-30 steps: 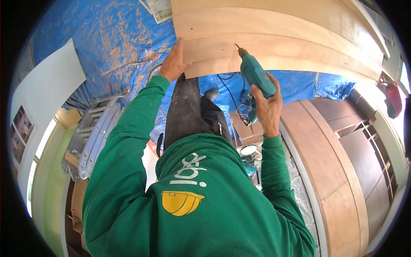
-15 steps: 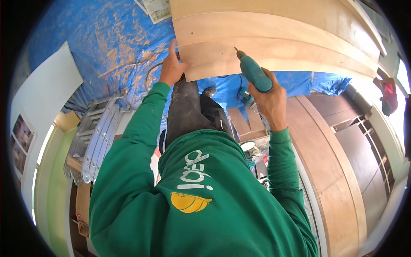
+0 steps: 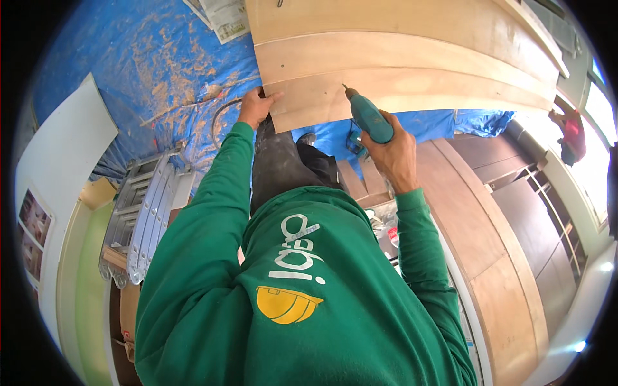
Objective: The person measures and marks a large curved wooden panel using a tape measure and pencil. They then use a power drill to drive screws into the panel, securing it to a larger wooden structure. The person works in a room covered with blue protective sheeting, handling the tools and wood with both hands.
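Pressing closer, drill bit nears plywood.

We're on an indoor fit-out site, a room mid-carpentry. We see a blue tarp spread over the floor and dusted with sawdust, pale plywood panels under work, a folded aluminium ladder, and dark wooden cabinet units standing unfinished beside a bright window.

My left grip pressed the plywood panel; my right grip clasped the teal drill, bit against it.
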A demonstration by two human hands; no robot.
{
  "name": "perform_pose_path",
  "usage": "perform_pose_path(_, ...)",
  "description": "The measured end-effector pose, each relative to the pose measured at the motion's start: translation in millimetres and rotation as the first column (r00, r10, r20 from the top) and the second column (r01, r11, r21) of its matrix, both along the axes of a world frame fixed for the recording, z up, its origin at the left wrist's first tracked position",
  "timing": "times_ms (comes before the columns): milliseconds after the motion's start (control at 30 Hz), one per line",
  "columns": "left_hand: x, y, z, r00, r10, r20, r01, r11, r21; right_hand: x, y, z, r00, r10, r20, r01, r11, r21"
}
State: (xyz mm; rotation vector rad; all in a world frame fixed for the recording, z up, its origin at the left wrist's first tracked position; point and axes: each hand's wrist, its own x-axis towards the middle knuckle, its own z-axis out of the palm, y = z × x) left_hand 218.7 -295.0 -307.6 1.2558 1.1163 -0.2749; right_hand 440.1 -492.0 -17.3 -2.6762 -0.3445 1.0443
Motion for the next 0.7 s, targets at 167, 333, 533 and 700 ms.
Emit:
perform_pose_path(167, 2.0, -1.7, -1.1, 0.996, 0.07, 0.048, -0.067, 0.996, -0.055, 9.3, 1.5, -2.9, 1.0, 0.021, 0.006, -0.021, 1.0, -0.005)
perform_pose_path(333, 1.9, 2.1, 5.9, 1.0, -0.003, -0.005, 0.003, 1.0, 0.005, 7.8, 3.5, -1.4, 1.0, 0.026, 0.004, -0.026, 0.999, -0.023)
perform_pose_path(533, 3.2, -0.2, 3.8, 0.999, 0.021, -0.036, -0.023, 0.999, -0.048, 12.3, 5.9, -1.5, 1.0, 0.016, -0.005, -0.016, 0.999, -0.035)
perform_pose_path(700, 2.8, -0.6, 6.9, 0.999, 0.033, 0.002, -0.033, 0.999, -0.02, 12.6, 3.6, -3.6, 1.0, 0.027, 0.002, -0.027, 0.999, -0.019)
